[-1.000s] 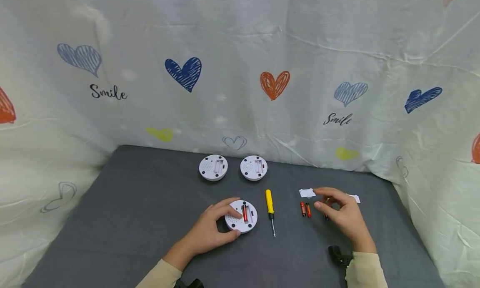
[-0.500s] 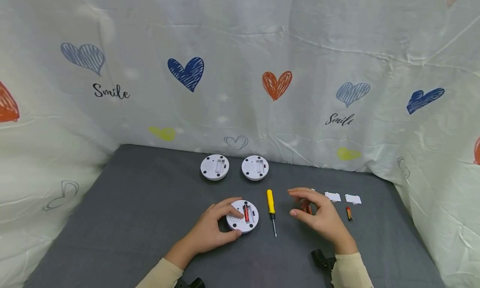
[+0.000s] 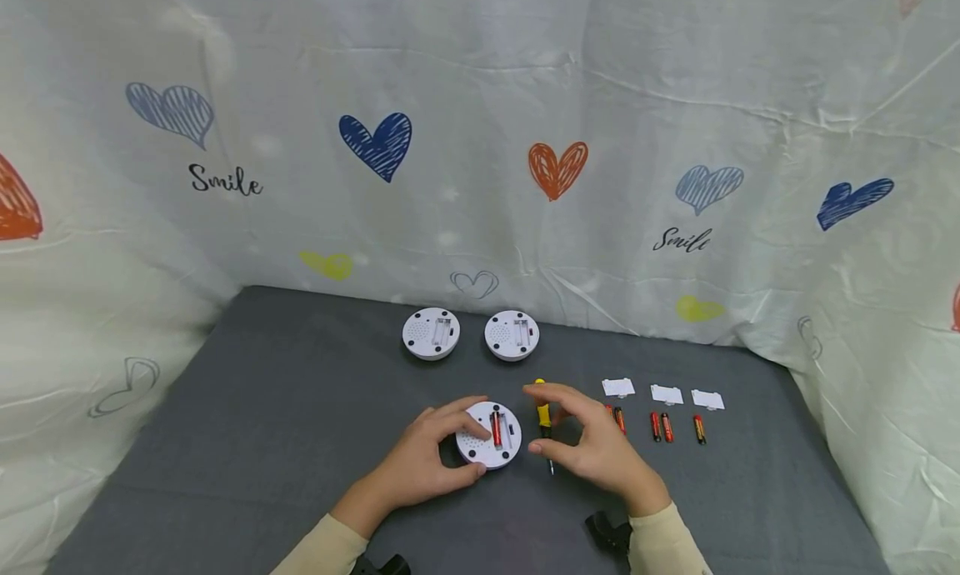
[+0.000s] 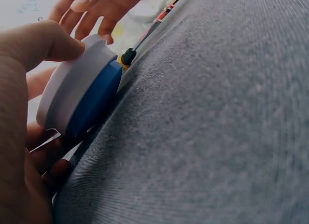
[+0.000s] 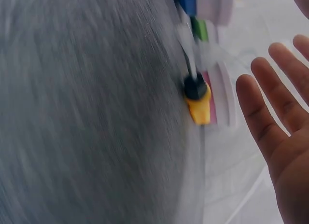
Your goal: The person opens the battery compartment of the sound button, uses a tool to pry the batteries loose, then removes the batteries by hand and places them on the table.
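Observation:
My left hand (image 3: 420,462) grips a round white device (image 3: 489,459) by its edge, thumb near and fingers on the far side. Its open battery compartment shows one red battery (image 3: 496,436); the left wrist view reveals a blue underside (image 4: 96,97). My right hand (image 3: 598,443) hovers over a yellow-handled screwdriver (image 3: 545,413), thumb and fingers spread apart. In the right wrist view, the fingers (image 5: 263,122) are straight and hold nothing, while the screwdriver lies beyond them.
Two more white devices, a left one (image 3: 420,342) and a right one (image 3: 501,343), stand at the back with bare battery slots. Three white covers (image 3: 667,394) lie in a row at right, with several red batteries (image 3: 667,427) in front. A printed curtain (image 3: 465,225) hangs behind.
My right hand has moved left, from above the batteries and covers to over the screwdriver, uncovering those items. The left hand keeps its grip on the device.

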The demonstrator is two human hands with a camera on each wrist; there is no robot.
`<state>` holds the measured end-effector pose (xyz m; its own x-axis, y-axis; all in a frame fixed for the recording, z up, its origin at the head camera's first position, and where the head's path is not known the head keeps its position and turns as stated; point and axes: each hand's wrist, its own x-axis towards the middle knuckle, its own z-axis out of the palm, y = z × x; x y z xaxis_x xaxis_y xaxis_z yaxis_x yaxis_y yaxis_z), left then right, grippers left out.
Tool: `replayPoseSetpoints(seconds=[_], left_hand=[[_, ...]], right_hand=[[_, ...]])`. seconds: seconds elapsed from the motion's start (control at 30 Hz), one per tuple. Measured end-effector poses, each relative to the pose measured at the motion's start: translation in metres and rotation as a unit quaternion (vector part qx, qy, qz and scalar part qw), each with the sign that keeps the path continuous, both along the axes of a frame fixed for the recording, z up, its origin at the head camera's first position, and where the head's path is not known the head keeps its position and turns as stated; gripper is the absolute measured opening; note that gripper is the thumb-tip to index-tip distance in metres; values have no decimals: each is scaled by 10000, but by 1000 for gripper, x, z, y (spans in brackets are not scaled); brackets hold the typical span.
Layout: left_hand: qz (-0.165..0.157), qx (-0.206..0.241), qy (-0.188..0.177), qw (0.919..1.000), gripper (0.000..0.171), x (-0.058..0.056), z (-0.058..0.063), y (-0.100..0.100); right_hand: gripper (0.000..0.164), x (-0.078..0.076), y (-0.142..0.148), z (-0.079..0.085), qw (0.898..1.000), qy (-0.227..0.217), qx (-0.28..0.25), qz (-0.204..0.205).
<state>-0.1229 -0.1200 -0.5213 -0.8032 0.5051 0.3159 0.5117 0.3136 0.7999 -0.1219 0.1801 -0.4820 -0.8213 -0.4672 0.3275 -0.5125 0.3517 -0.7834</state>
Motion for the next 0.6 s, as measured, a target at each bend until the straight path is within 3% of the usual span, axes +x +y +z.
replayPoseSetpoints(seconds=[0.27,0.6], left_hand=[[-200,-25,-9,9998,37,3,2,3],[-323,-45,-164,9993,34,4,2,3]], right_hand=[[54,-1,-20,-5,9978,289,67,591],[29,-1,-30,-9,9914,968,733,487]])
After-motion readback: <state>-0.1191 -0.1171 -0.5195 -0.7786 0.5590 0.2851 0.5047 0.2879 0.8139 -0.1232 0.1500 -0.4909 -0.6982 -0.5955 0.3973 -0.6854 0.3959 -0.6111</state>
